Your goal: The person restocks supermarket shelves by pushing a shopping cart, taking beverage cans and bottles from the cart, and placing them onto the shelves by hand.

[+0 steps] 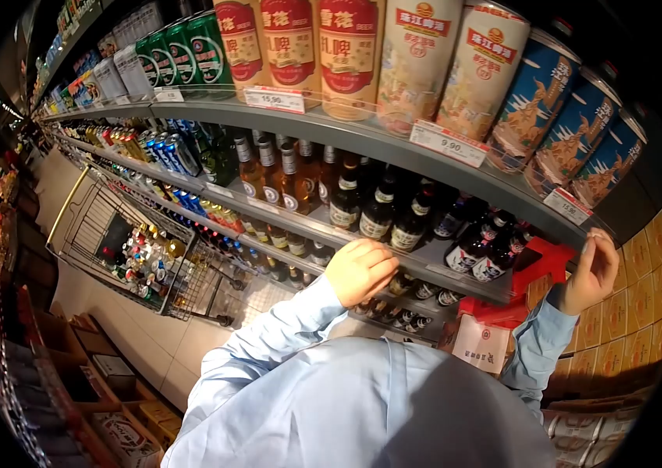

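My left hand [362, 271] is closed, its fingers curled down in front of the middle shelf's edge. Whatever they may hold is hidden. Just behind it stand dark beer bottles [378, 204] with pale labels. My right hand [593, 274] is raised by the right end of the upper shelf, just below a price tag [569, 204]. Its fingertips are drawn together toward the thumb; I cannot make out anything between them. Above that tag, blue cans [576, 132] with orange pictures stand on the upper shelf [331, 139].
A shopping cart [124, 242] loaded with bottles and cans stands in the aisle at left. Red and cream cans [350, 58] line the upper shelf. Stacked yellow cartons [619, 312] rise at right, near a red stand [545, 261]. Wooden display bins [89, 351] are at lower left.
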{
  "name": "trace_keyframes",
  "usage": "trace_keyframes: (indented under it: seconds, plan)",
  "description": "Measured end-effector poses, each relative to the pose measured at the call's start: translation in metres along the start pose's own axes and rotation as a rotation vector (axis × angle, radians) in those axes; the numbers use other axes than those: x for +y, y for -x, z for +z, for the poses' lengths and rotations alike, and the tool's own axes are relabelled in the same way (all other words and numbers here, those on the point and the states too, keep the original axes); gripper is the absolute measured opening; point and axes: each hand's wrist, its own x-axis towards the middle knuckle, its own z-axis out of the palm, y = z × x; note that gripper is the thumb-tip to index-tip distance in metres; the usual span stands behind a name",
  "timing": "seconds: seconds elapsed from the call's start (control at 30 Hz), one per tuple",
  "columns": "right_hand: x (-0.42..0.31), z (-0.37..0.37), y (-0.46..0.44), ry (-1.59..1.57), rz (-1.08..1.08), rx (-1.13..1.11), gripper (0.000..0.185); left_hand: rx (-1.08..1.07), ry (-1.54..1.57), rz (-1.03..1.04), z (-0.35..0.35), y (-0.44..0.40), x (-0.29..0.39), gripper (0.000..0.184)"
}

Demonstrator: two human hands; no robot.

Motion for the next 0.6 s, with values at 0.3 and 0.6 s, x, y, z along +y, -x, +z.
trace_keyframes:
  seconds: [0.3, 0.6]
  plan:
    - [-0.115, 0.196, 0.192, -0.236, 0.492, -0.818, 0.018, -0.442, -0.255, -0.716, -0.145, 0.282, -0.072, 0.020]
    - [-0.220, 0.371, 0.311, -0.519, 0.243, -1.466, 0.021, -0.965, -0.463, -1.320, -0.245, 0.444, -0.107, 0.067]
